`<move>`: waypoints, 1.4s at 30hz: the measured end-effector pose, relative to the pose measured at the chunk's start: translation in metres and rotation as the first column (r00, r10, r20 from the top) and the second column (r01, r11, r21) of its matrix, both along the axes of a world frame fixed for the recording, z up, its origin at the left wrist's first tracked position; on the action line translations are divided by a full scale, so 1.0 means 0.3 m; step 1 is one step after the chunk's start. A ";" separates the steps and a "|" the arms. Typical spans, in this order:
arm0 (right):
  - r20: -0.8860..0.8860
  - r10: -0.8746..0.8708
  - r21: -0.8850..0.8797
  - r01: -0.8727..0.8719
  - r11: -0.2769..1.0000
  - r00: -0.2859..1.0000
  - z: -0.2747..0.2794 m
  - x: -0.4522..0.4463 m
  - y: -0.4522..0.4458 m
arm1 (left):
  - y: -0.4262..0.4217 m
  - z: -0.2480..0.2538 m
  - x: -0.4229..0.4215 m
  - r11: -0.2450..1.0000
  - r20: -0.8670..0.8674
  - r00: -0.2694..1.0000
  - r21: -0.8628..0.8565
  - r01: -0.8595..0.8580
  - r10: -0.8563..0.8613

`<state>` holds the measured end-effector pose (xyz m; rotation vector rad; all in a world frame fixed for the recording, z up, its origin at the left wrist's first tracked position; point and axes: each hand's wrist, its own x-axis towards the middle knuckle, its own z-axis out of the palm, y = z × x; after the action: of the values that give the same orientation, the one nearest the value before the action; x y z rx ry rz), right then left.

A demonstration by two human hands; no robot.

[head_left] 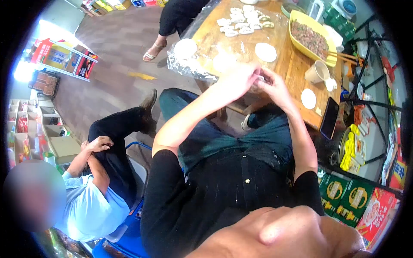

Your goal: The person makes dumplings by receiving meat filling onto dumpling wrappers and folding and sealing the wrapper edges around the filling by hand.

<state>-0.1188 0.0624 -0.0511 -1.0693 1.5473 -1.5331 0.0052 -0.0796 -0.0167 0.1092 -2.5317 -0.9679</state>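
Near the left edge of the brown wooden worktop (293, 64), a round white dough wrapper (186, 48) is seen, with pleated white dumplings (245, 19) farther right. Between the bunched fingertips of the left hand (246, 78) and right hand (275, 89), a small white dough piece (260, 79), largely hidden, seems to be pinched above the worktop's near edge. By uneven pressure a seam could be left gaping; by overly hard pinching, thin dough could be torn.

Dumplings (246, 19) left of the filling bowl (310, 36) on the table (282, 51), paper cup (317, 72) before it.
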 end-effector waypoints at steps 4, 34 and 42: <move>-0.141 -0.027 0.122 0.044 0.992 0.990 0.016 0.025 0.037 | -0.015 0.039 0.032 0.988 0.035 0.998 0.147 0.039 -0.044; -0.544 -0.627 0.076 0.777 0.624 0.557 0.380 -0.634 0.513 | 0.295 -0.350 0.305 -0.604 -0.176 0.906 0.790 -0.105 -0.386; -0.305 -0.529 0.039 0.566 0.823 0.792 0.334 -0.829 0.356 | 0.332 -0.322 0.297 -0.568 -0.121 0.898 0.808 -0.159 -0.423</move>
<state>-0.3674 0.1692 0.0492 -0.8215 2.2799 -1.6646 0.0943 0.0201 -0.1133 0.4238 -0.4625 -3.3796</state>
